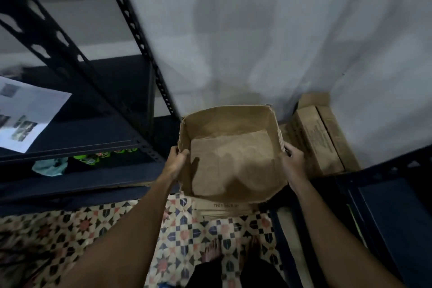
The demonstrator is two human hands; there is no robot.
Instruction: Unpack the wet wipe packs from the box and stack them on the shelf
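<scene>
Both hands clasp the box (233, 119). The left hand (177, 159) curls over the rim of its left wall, thumb toward the inside. The right hand (292, 159) grips the right wall, fingers wrapped round the edge. Neither hand holds anything else.

That box hangs in the air, open side up, just right of the shelf (77, 138) and its slotted upright. Inside it only brown bottom flaps show, with no wet wipe packs in sight. Left of the box, under one shelf board, sit some bright green shapes (105, 155) and a teal bundle (50, 166). These may be the stacked packs, but they are too blurred to tell. A printed sheet (25, 112) lies on the board above them.

Emptying looks done, so the step in hand is probably putting the carton away. Its walls look soft and creased and the corners torn, so a grip lower on the sides would likely carry it better than a pinch at the rim. A glance under the loose bottom flap would rule out a stray pack. A flattened carton (224, 206) lies directly below the box, and other cartons (315, 142) stand just to its right. Either looks a sensible resting place. Swinging rightward, away from the upright, should avoid a knock, and bare feet (211, 252) stand on the tiled floor (70, 229) below the box.
</scene>
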